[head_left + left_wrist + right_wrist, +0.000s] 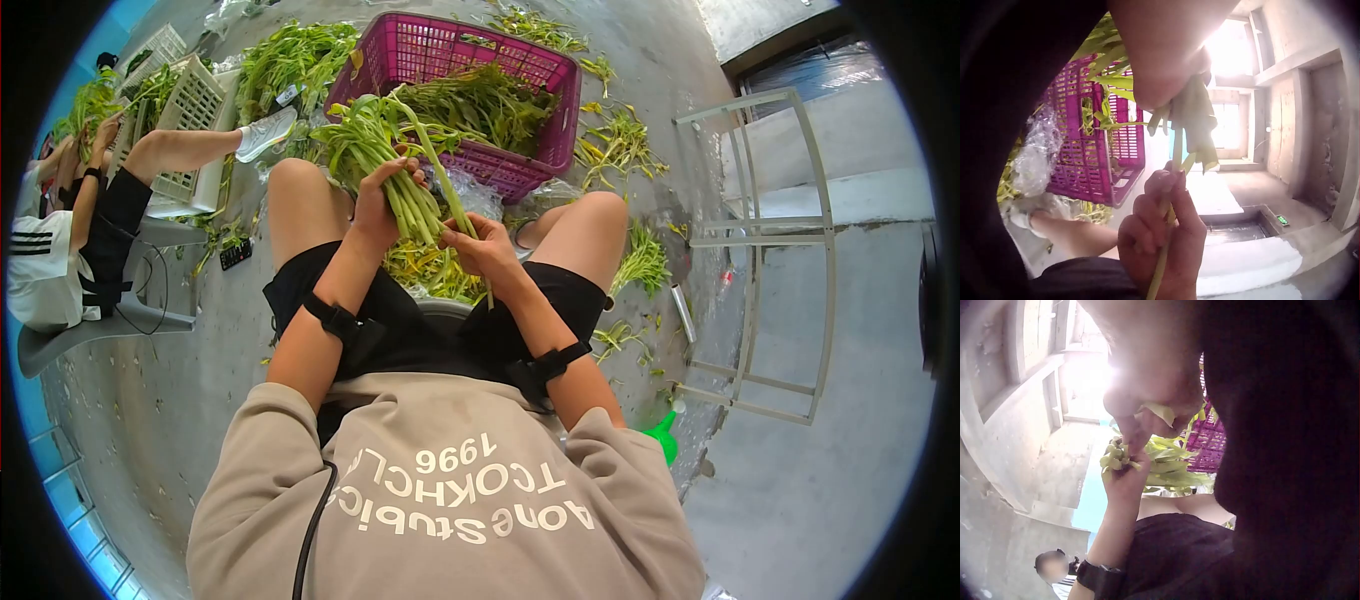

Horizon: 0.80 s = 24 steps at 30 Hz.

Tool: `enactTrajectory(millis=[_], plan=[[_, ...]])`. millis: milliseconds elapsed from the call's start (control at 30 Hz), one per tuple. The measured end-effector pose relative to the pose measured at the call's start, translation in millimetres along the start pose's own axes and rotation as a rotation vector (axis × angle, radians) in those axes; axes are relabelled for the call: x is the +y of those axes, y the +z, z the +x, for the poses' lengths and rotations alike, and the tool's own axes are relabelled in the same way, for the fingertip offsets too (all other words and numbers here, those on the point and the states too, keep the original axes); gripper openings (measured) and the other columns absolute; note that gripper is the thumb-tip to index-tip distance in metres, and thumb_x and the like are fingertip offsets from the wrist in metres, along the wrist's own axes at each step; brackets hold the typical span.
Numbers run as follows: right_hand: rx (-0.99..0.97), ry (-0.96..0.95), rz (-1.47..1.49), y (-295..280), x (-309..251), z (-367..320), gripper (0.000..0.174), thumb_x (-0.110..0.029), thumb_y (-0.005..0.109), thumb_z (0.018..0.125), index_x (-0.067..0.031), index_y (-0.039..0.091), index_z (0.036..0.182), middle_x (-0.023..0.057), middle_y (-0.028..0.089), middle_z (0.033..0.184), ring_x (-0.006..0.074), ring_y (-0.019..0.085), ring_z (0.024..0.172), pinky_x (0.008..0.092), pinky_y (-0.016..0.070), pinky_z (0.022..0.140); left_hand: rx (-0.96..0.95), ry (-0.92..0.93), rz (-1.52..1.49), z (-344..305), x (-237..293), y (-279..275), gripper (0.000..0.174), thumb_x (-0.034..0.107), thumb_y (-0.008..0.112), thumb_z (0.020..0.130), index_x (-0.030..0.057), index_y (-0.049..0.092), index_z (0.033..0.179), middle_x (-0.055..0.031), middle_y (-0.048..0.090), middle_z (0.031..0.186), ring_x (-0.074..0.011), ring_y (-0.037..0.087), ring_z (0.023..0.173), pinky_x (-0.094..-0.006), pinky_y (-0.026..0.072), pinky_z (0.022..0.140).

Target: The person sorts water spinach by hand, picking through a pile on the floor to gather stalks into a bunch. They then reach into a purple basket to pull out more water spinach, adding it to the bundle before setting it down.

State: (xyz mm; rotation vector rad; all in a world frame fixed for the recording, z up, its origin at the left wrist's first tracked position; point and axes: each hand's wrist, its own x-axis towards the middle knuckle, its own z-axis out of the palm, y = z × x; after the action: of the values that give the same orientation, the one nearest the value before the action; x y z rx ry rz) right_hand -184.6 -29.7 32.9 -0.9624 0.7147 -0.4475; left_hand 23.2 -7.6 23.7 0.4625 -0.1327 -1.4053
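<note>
My left hand (374,208) grips a bunch of leafy green vegetables (362,140) by its long pale stems, with the leaves pointing away from me over the near side of the crate. In the right wrist view the cut stem ends (1113,456) stick out of that fist. My right hand (486,250) pinches a single long stem (445,175) between thumb and fingers, close beside the bunch. The left wrist view shows this stem (1159,269) running down through the curled right fingers (1141,219). Yellowish trimmings (430,272) lie below the hands, between the knees.
A purple plastic crate (560,120) with greens inside stands just beyond the knees. More greens (300,60) are heaped to its left, and loose leaves (615,140) litter the floor at right. Another person (60,260) sits at left by pale crates (190,110). A metal frame (825,240) stands right.
</note>
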Motion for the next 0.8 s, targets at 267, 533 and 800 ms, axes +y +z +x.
enactTrajectory(millis=[267, 533, 800], plan=[[0.085, 0.055, -0.09, 1, 2, 1, 0.024, -0.014, 0.073, 0.091, 0.0003, 0.065, 0.108, 0.0043, 0.069, 0.083, 0.0013, 0.041, 0.049, 0.0199, 0.0286, 0.043, 0.013, 0.034, 0.064, 0, -2, 0, 0.031, 0.01, 0.06, 0.093, 0.0075, 0.048, 0.122, -0.0059, 0.06, 0.09, -0.0185, 0.062, 0.085, -0.0351, 0.0552, 0.08], [0.246, -0.323, -0.628, -1, 16, 6, 0.023, -0.015, 0.072, 0.091, 0.0076, 0.07, 0.096, 0.0058, 0.071, 0.075, 0.0125, 0.061, 0.061, 0.0276, 0.049, 0.058, 0.078, 0.024, 0.161, 3, -5, -6, 0.017, 0.011, 0.059, 0.093, 0.0054, 0.057, 0.109, -0.0068, 0.061, 0.084, -0.0189, 0.063, 0.077, -0.0354, 0.0562, 0.073], [0.058, 0.033, -0.061, -7, 5, 4, 0.021, -0.017, 0.065, 0.094, 0.0027, 0.068, 0.1, 0.0084, 0.071, 0.076, 0.0049, 0.043, 0.045, 0.0229, 0.0316, 0.042, 0.041, 0.053, 0.042, 4, -4, -6, 0.026, 0.008, 0.06, 0.092, 0.0072, 0.05, 0.116, -0.0054, 0.057, 0.085, -0.018, 0.06, 0.077, -0.0338, 0.0541, 0.076]])
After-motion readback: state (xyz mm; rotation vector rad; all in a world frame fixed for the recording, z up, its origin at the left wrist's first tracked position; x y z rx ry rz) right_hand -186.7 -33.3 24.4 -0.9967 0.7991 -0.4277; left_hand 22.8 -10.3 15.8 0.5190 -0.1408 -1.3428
